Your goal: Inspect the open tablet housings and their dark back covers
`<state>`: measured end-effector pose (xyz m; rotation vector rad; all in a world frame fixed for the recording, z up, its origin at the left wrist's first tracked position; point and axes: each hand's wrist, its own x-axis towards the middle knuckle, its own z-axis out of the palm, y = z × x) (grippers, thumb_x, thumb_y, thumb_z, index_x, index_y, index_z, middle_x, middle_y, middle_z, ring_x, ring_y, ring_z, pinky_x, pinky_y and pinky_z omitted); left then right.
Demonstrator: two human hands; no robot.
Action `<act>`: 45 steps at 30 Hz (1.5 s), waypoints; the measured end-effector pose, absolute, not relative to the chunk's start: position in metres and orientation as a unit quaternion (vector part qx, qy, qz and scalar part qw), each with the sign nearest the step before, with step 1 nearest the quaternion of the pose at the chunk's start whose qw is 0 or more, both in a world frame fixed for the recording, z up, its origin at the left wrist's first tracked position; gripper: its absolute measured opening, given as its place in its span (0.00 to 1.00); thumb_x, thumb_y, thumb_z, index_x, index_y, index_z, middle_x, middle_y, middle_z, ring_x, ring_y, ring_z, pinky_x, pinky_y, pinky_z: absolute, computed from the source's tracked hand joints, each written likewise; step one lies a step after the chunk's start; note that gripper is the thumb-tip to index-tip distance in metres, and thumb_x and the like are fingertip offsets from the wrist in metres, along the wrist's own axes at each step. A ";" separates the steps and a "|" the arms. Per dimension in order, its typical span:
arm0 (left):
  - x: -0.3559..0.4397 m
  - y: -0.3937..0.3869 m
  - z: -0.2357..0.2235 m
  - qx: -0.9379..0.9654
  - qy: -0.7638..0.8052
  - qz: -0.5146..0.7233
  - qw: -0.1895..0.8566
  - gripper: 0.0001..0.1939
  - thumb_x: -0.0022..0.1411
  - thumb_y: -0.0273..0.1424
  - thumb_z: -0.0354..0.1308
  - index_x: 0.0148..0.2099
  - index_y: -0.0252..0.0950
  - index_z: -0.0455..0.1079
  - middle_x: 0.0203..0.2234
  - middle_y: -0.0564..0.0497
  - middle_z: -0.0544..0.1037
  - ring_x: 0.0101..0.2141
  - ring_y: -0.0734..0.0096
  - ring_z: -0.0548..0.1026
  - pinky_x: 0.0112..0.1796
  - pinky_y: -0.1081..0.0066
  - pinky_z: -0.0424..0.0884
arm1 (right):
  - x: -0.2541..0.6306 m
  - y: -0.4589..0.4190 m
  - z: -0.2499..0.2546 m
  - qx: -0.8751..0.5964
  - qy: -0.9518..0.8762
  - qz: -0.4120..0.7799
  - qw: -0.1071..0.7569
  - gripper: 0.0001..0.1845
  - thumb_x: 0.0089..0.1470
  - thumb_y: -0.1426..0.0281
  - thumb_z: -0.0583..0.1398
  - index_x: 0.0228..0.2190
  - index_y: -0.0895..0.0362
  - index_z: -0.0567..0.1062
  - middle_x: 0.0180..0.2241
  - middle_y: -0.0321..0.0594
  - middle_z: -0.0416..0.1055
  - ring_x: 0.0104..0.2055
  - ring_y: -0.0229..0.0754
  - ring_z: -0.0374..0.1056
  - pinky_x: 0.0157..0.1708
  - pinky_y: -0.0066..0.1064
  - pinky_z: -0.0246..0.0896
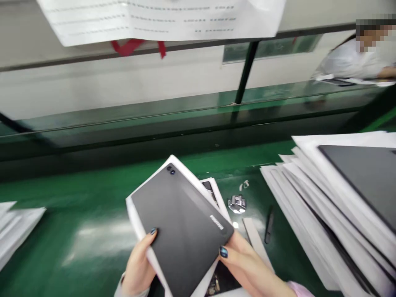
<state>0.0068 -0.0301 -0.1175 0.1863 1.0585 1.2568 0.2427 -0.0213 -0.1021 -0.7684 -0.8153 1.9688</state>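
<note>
My left hand (139, 264) and right hand (244, 264) both grip a dark grey tablet (179, 227) by its long edges, tilted up off the desk near the desk's near edge. It sits in a white sleeve (134, 218), with the twin camera lenses at the far corner. My fingers curl around the edges and press on the back, one dark-painted nail showing on each side. I cannot see my thumbs, as the tablet hides them. Under my right hand lies a white carton piece (216, 194) with something dark in it. Just beyond, a white strip (255, 241) and a slim black tool (269, 225) lie on the green desk (62, 243), beside a crumpled metallic scrap (236, 203). Along the right edge of the desk rises a fanned stack of white-framed panels (309, 206), with a dark slab (359, 177) on top. White sheets (15, 227) lie at the left edge. Past the desk, a paper notice (154, 20) hangs above a red ribbon (133, 46), and at the far right a co-worker's white sleeve (349, 62) shows
</note>
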 end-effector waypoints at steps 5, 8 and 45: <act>0.022 -0.026 -0.120 0.084 0.400 0.555 0.725 0.19 0.45 0.39 0.77 0.39 0.35 0.84 0.35 0.45 0.87 0.45 0.46 0.82 0.54 0.58 0.73 | 0.229 -0.039 -0.112 -0.334 -0.278 0.785 0.441 0.33 0.53 0.60 0.70 0.59 0.45 0.71 0.58 0.45 0.73 0.60 0.52 0.68 0.63 0.46 0.59; 0.024 -0.025 -0.119 0.084 0.348 0.553 0.753 0.27 0.49 0.45 0.73 0.48 0.35 0.82 0.45 0.44 0.85 0.54 0.43 0.77 0.61 0.55 0.65 | 0.242 -0.035 -0.120 -0.363 -0.302 0.737 0.483 0.25 0.59 0.60 0.65 0.57 0.41 0.73 0.56 0.42 0.75 0.55 0.54 0.74 0.55 0.48 0.69; 0.015 -0.028 -0.111 0.027 0.339 0.555 0.759 0.18 0.48 0.46 0.72 0.37 0.39 0.82 0.34 0.46 0.86 0.56 0.44 0.74 0.58 0.55 0.70 | 0.270 -0.012 -0.109 -0.390 -0.749 0.313 0.435 0.07 0.61 0.73 0.58 0.40 0.50 0.72 0.55 0.47 0.66 0.64 0.57 0.58 0.61 0.53 0.56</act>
